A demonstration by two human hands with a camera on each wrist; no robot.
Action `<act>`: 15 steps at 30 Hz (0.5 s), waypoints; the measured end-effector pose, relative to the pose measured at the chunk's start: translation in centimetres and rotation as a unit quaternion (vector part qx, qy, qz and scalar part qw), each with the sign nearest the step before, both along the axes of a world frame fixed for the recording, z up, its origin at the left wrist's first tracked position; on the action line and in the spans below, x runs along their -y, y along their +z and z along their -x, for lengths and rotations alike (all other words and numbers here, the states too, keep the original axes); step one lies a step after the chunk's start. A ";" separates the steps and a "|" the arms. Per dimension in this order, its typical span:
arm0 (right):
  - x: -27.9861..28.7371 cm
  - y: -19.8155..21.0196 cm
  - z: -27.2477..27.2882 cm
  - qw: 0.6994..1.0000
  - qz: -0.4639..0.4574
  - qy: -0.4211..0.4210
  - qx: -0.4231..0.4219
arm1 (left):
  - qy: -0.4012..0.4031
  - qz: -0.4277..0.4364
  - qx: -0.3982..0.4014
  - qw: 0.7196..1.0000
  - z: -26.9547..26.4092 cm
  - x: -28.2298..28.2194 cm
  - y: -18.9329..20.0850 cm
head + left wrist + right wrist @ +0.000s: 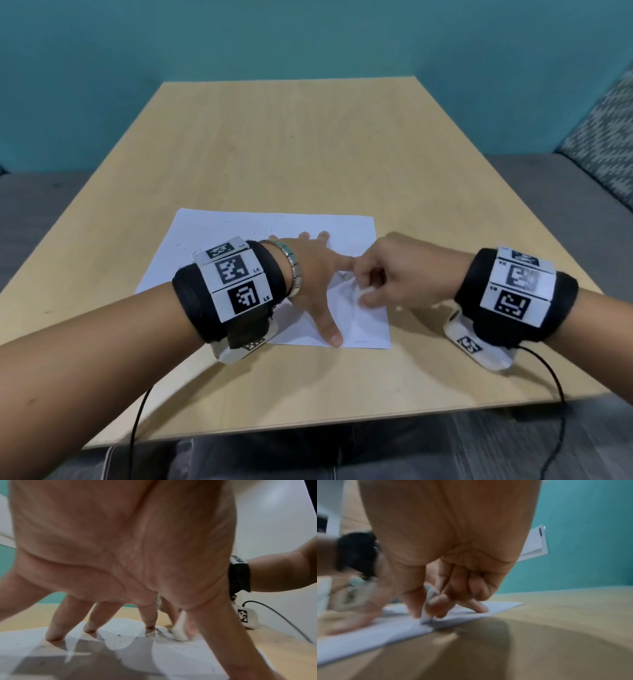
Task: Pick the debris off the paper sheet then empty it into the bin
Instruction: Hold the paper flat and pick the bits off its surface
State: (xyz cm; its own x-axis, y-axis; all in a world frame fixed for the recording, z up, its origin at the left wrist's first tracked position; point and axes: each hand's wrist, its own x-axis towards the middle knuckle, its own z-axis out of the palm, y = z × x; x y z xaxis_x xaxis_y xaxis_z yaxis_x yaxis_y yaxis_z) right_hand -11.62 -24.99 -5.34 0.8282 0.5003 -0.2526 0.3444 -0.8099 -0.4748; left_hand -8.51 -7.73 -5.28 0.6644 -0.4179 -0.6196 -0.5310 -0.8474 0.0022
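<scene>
A white paper sheet (212, 246) lies on the wooden table (291, 144), with small dark specks of debris (253, 233) scattered over its far part. My left hand (308, 274) presses flat on the sheet with fingers spread; the left wrist view shows its fingertips (54, 635) on the paper (171, 655) among specks (118, 635). My right hand (376, 281) is beside the left index finger and pinches a small crumpled white wad (346, 284) against the sheet. The wad (428, 601) sits between thumb and curled fingers. No bin is in view.
Grey upholstered seating (41, 205) runs around the table, with a patterned cushion (603, 137) at the right. A teal wall (308, 41) stands behind. Black cables (137, 428) hang off the near table edge from both wristbands. The table's far half is bare wood.
</scene>
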 end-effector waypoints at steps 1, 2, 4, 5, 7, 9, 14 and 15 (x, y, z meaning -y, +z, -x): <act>0.1 0.1 -0.3 1.000 0.000 -0.011 0.012 | 0.003 0.009 -0.005 1.000 0.0 -0.1 0.0; -0.1 0.1 0.0 1.000 0.000 -0.006 0.009 | 0.004 0.015 -0.009 1.000 0.1 -0.2 0.0; -1.1 -0.3 1.3 0.998 0.003 0.050 -0.029 | 0.000 0.017 -0.009 1.000 0.2 -0.1 0.0; -1.5 -0.3 1.7 0.997 0.004 0.068 -0.046 | -0.002 0.014 -0.009 1.000 0.2 -0.1 0.0; -0.9 0.1 0.7 0.999 0.014 0.038 -0.027 | -0.001 0.014 -0.010 1.000 0.2 -0.1 0.0; -0.2 0.4 -0.1 1.000 0.017 0.000 -0.003 | 0.004 0.018 -0.011 1.000 0.2 -0.1 0.0; -0.9 0.1 1.4 0.997 0.024 0.060 -0.047 | -0.005 0.002 -0.007 1.000 0.2 0.0 0.1; -0.4 0.3 0.7 0.999 0.029 0.036 -0.027 | -0.006 0.001 -0.005 1.000 0.2 0.1 0.1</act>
State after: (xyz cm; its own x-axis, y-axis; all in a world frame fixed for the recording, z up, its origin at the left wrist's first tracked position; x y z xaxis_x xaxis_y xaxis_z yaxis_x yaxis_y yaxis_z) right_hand -12.32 -24.56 -5.01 0.7753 0.5409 -0.3260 0.3775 -0.8107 -0.4474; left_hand -8.74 -7.82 -5.18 0.6532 -0.4282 -0.6245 -0.5418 -0.8404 0.0096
